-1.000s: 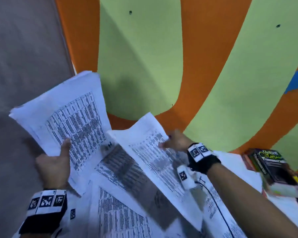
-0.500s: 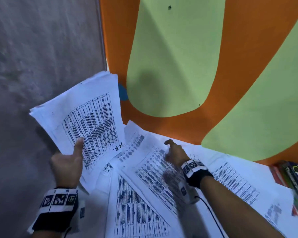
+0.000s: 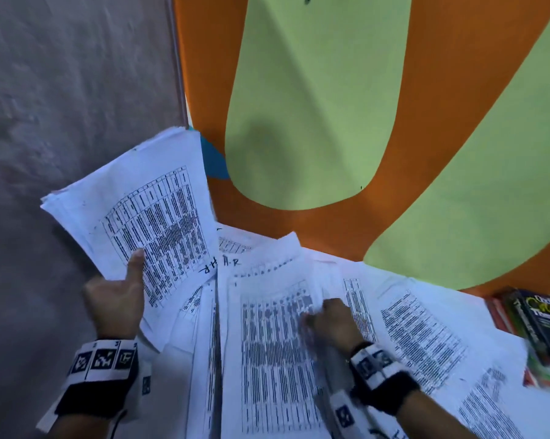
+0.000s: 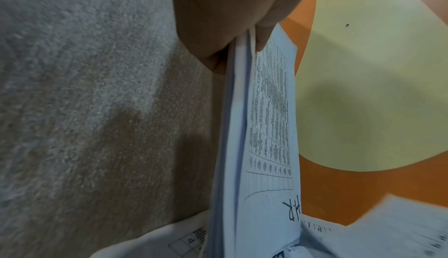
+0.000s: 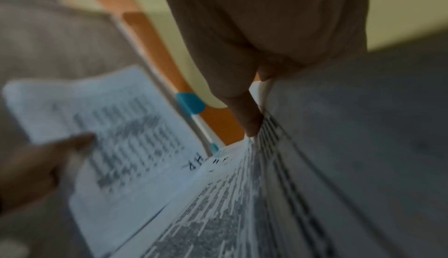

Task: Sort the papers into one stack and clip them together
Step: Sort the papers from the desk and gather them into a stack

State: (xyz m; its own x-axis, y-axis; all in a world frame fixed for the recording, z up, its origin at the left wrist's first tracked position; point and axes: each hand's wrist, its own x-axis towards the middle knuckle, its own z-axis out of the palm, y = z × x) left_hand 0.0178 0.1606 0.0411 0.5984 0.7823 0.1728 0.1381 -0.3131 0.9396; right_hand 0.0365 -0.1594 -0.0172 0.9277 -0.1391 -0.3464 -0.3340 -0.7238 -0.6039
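Observation:
My left hand [image 3: 115, 299] grips a stack of printed papers [image 3: 134, 217], thumb on top, holding it tilted over the table's left edge. The left wrist view shows the same stack [image 4: 266, 147] edge-on under my left hand [image 4: 230, 13]. Further right, my right hand [image 3: 330, 318] pinches a printed sheet [image 3: 267, 327] lying on other loose sheets [image 3: 425, 327] spread over the table. In the blurred right wrist view, my right hand [image 5: 266, 32] has fingers on either side of that sheet [image 5: 230, 204], with the held stack [image 5: 109, 128] to the left.
The table top [image 3: 299, 122] is orange with green shapes and open beyond the papers. Grey carpet [image 3: 61, 122] lies to its left. A pile of books [image 3: 539, 324] sits at the right edge.
My right hand has brought its sheet down from the air and drawn it toward me over the spread papers. The left hand has kept its hold on the stack.

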